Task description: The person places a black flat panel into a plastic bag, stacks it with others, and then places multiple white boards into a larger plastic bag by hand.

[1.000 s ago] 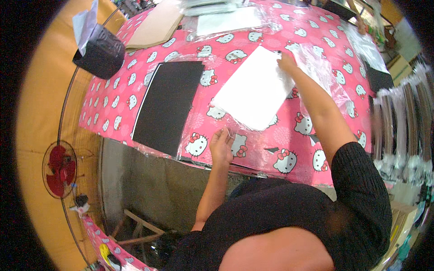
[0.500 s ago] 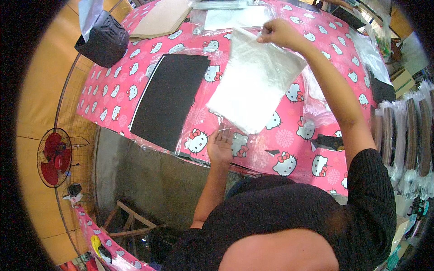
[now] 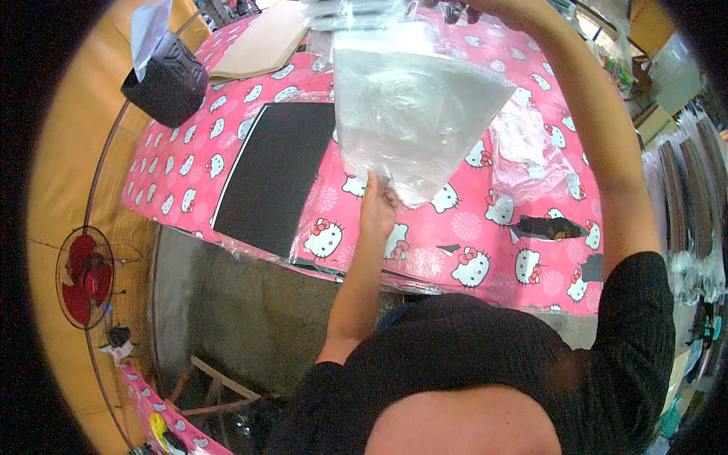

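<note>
A clear plastic bag (image 3: 417, 121) spreads above the pink cartoon-print table cover. My left hand (image 3: 377, 211) pinches its near corner, thumb on top and fingers partly hidden by the film. Far across the table, at the picture's top edge, is my right hand (image 3: 485, 6); its fingers are mostly cut off, and any hold is unclear. To the left of the bag lies a flat black sheet (image 3: 277, 178) with a pale edge, on clear film. Beyond the bag, plastic-wrapped packs (image 3: 356, 15) lie stacked near the right hand.
A brown paper stack (image 3: 262, 42) lies at the far left, near a black basket (image 3: 171, 83). Crumpled clear film (image 3: 531, 148) and a torn dark patch (image 3: 550, 227) are on the right. Wrapped stacks (image 3: 686, 197) stand beyond the table's right side; a red fan (image 3: 85, 278) is at left.
My right hand has moved away from the bag's far edge to the table's far side. My left hand has risen from an open palm to pinch the bag's near corner.
</note>
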`<state>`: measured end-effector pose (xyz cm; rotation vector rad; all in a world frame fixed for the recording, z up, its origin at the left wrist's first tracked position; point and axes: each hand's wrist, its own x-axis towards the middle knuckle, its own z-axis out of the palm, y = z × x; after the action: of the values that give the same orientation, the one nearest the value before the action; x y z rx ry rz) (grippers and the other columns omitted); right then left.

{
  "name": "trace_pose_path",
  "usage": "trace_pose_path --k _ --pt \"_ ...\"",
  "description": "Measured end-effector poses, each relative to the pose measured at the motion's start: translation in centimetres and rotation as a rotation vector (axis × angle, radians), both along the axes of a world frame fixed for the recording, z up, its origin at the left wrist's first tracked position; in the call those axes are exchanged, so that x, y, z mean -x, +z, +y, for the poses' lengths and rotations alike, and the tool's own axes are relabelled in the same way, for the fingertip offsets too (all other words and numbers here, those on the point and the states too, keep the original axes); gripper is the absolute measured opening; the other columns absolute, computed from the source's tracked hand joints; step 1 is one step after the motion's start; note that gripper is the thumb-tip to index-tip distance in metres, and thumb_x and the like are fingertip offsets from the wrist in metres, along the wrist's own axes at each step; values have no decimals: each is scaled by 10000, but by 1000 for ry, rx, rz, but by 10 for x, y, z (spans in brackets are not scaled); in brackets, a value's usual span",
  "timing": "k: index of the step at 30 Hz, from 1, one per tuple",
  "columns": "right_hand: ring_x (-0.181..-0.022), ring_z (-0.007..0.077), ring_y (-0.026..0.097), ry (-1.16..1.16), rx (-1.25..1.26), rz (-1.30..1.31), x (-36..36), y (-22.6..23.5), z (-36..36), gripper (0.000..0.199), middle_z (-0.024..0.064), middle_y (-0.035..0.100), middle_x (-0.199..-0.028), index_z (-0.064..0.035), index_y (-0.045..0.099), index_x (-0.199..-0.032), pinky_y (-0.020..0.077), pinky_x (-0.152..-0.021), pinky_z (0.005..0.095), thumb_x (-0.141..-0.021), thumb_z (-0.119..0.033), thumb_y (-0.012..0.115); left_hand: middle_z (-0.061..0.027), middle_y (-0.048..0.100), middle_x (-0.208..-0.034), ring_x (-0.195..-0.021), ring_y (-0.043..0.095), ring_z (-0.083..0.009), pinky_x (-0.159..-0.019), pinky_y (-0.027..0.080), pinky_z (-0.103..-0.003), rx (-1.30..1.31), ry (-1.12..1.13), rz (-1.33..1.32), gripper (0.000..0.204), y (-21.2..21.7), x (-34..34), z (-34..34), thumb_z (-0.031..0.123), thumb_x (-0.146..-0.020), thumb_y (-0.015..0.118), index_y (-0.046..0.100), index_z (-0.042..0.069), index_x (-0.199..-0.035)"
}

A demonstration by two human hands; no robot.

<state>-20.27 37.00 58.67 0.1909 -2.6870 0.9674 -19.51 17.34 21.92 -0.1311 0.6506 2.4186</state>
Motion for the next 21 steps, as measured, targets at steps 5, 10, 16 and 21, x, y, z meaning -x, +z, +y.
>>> trace_pose_path --k 5,10,16,21 --pt "-552 150 580 -271 154 38 -17 -12 59 218 79 597 -722 22 511 -856 427 -423 248 -761 -163 575 -41 540 -869 -742 522 -134 -609 438 -263 375 167 119 274 34 9 43 200 -779 616 469 68 -969" --pt "-521 138 550 -352 278 113 -50 -22 113 205 61 576 -676 -11 524 -873 402 -411 233 -769 -184 564 -96 542 -968 -847 541 -180 -729 456 -306 328 219 259 383 40 32 61 173 -763 637 458 -2 -1053" --pt "-512 130 528 -883 153 186 -97 -32 176 176 50 551 -631 -29 561 -810 390 -413 245 -766 -199 572 -152 518 -1038 -906 518 -196 -766 428 -275 618 62 353 445 15 46 65 194 -778 618 446 -94 -1070" --pt "-654 152 502 -944 485 337 -202 -79 365 331 33 555 -798 -34 532 -950 375 -534 311 -743 -269 638 -191 477 -1101 -975 487 -223 -824 397 -299 784 85 443 519 -4 41 79 169 -767 621 396 -138 -1120"
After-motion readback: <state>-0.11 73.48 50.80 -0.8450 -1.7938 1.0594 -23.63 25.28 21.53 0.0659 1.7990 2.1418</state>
